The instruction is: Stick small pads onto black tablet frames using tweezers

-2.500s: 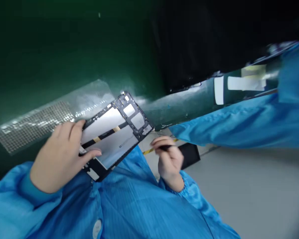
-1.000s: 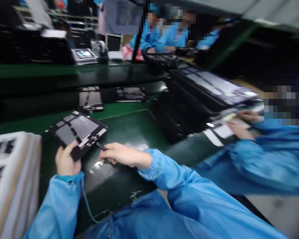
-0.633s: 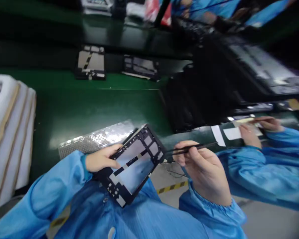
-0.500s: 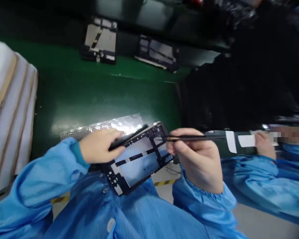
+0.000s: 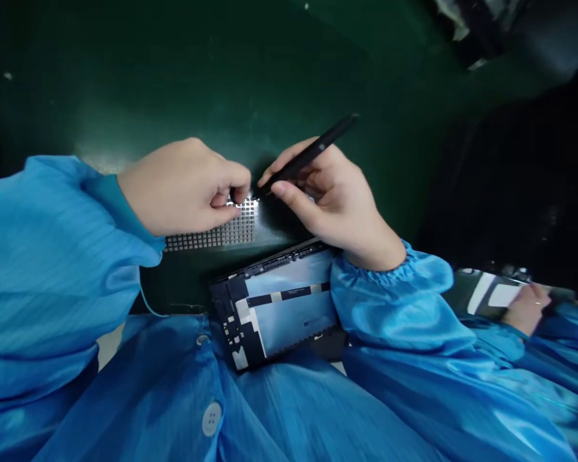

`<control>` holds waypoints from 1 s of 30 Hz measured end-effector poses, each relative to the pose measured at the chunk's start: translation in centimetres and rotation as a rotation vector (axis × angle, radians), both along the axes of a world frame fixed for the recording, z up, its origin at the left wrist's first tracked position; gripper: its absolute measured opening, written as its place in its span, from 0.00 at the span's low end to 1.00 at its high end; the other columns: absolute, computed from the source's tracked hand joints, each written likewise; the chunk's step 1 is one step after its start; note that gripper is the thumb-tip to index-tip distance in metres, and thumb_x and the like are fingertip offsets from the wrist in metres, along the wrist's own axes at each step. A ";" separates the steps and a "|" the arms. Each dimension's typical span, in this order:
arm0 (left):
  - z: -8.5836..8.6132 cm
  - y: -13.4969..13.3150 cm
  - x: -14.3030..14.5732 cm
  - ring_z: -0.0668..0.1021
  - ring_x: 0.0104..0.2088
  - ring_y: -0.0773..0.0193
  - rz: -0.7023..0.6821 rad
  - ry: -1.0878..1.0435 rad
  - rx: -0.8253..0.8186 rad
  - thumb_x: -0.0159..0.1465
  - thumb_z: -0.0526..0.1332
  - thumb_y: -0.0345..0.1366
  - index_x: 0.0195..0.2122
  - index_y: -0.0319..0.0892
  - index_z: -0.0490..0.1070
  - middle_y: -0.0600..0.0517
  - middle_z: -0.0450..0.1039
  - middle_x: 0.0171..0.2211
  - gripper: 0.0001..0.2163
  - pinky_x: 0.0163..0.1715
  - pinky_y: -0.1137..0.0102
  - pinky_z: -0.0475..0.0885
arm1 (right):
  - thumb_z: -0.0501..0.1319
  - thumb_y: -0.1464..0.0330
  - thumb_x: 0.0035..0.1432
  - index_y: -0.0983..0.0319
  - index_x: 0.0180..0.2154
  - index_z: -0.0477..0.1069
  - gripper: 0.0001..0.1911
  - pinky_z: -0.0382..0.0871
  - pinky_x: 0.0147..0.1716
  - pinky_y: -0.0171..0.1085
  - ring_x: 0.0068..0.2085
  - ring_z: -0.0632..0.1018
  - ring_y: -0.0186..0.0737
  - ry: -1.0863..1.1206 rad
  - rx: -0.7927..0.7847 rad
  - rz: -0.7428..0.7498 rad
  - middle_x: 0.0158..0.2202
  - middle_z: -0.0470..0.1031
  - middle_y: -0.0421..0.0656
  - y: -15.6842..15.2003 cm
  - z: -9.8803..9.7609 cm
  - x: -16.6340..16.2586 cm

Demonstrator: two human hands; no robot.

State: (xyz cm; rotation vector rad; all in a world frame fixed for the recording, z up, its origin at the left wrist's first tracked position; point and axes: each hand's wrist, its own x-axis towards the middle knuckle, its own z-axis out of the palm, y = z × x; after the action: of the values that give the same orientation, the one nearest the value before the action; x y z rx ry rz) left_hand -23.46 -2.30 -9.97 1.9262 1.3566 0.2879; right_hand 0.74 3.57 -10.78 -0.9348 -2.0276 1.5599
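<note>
My left hand is curled, thumb and forefinger pinched at the right end of a clear sheet of small square pieces that lies on the green table. My right hand grips black tweezers, their tip pointing down at the same end of the sheet, close to my left fingertips. A black tablet frame with a silvery panel rests on my lap against the table edge, held by neither hand, partly under my right sleeve.
A co-worker in a blue coat sits at the right, a hand beside white labels. A dark mass rises at the right on the table. My blue coat fills the lower view.
My left hand has let go of the tablet frame and gone to the sheet of squares. The right hand has brought the tweezers down to it. The frame now lies on my lap.
</note>
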 end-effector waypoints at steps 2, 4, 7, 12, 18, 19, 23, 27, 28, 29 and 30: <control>0.1 0.0 0.1 0.70 0.25 0.67 0.006 0.026 -0.001 0.61 0.70 0.32 0.34 0.46 0.81 0.59 0.69 0.22 0.02 0.43 0.67 0.69 | 0.79 0.49 0.60 0.57 0.46 0.79 0.24 0.85 0.55 0.48 0.48 0.85 0.42 0.011 -0.072 -0.033 0.45 0.84 0.39 -0.3 0.4 0.0; 0.2 0.0 0.2 0.71 0.26 0.66 0.019 0.056 -0.013 0.61 0.71 0.32 0.35 0.47 0.82 0.59 0.70 0.22 0.03 0.43 0.66 0.70 | 0.79 0.49 0.60 0.58 0.46 0.79 0.24 0.85 0.56 0.49 0.50 0.86 0.43 0.003 -0.097 -0.037 0.45 0.84 0.39 -0.4 0.7 0.0; 0.5 0.1 0.3 0.72 0.26 0.65 0.042 0.072 -0.039 0.60 0.72 0.32 0.35 0.47 0.82 0.58 0.71 0.22 0.03 0.43 0.65 0.69 | 0.78 0.51 0.62 0.57 0.47 0.79 0.22 0.85 0.57 0.48 0.51 0.86 0.43 -0.029 -0.039 0.002 0.45 0.84 0.39 0.0 0.7 -0.2; 0.5 0.1 0.2 0.75 0.28 0.63 0.035 0.107 -0.022 0.62 0.70 0.36 0.36 0.47 0.82 0.57 0.73 0.23 0.03 0.45 0.64 0.71 | 0.78 0.51 0.63 0.58 0.46 0.79 0.21 0.84 0.55 0.46 0.47 0.87 0.40 -0.021 -0.047 0.003 0.43 0.85 0.38 0.3 1.0 -0.2; 0.2 -0.3 0.1 0.77 0.29 0.63 0.014 0.108 0.043 0.64 0.66 0.42 0.41 0.45 0.82 0.58 0.72 0.24 0.09 0.48 0.64 0.76 | 0.71 0.64 0.74 0.53 0.52 0.80 0.07 0.87 0.47 0.40 0.43 0.87 0.37 0.103 -0.066 -0.384 0.44 0.86 0.39 -8.6 3.7 2.5; 0.2 -0.4 0.2 0.77 0.30 0.63 0.024 0.112 0.036 0.64 0.67 0.41 0.42 0.45 0.83 0.58 0.73 0.24 0.09 0.50 0.63 0.76 | 0.69 0.65 0.74 0.52 0.53 0.80 0.08 0.88 0.48 0.41 0.44 0.88 0.39 0.082 -0.047 -0.460 0.45 0.86 0.40 -10.2 3.9 2.8; 0.5 -0.3 0.5 0.82 0.36 0.57 0.062 0.143 -0.023 0.62 0.73 0.35 0.44 0.45 0.86 0.57 0.75 0.27 0.09 0.57 0.58 0.76 | 0.68 0.66 0.75 0.51 0.54 0.78 0.09 0.88 0.56 0.46 0.52 0.89 0.43 0.043 0.040 -0.453 0.49 0.87 0.41 -11.1 3.2 2.6; 0.9 -0.1 0.6 0.85 0.44 0.54 0.065 0.148 -0.038 0.64 0.72 0.35 0.46 0.43 0.86 0.58 0.73 0.27 0.11 0.62 0.54 0.75 | 0.70 0.53 0.72 0.53 0.50 0.77 0.14 0.86 0.60 0.48 0.53 0.88 0.43 0.009 0.132 -0.207 0.49 0.86 0.40 -4.6 1.6 0.8; 0.9 -0.1 0.6 0.85 0.44 0.55 0.068 0.148 -0.042 0.64 0.72 0.35 0.46 0.43 0.86 0.58 0.73 0.27 0.10 0.63 0.55 0.74 | 0.70 0.49 0.71 0.54 0.50 0.77 0.18 0.86 0.60 0.49 0.53 0.88 0.43 -0.015 0.131 -0.149 0.48 0.85 0.40 -3.1 1.2 0.4; 0.9 -0.1 0.6 0.84 0.43 0.57 0.071 0.145 -0.045 0.63 0.73 0.34 0.46 0.43 0.87 0.59 0.73 0.26 0.10 0.63 0.56 0.74 | 0.69 0.46 0.70 0.54 0.50 0.77 0.21 0.85 0.60 0.49 0.54 0.88 0.44 -0.039 0.121 -0.100 0.48 0.85 0.39 -2.0 1.0 0.1; 0.9 -0.1 0.6 0.84 0.41 0.58 0.072 0.141 -0.044 0.63 0.74 0.33 0.46 0.42 0.87 0.59 0.73 0.26 0.10 0.63 0.58 0.74 | 0.69 0.44 0.69 0.55 0.50 0.77 0.23 0.85 0.60 0.50 0.54 0.88 0.44 -0.058 0.102 -0.066 0.47 0.85 0.39 -1.2 0.8 -0.1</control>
State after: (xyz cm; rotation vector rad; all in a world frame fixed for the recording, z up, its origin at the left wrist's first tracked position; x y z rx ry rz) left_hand -22.84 -2.45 -9.07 1.8938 1.5135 0.1577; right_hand 0.64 2.34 -10.01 -1.0080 -2.0729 1.3957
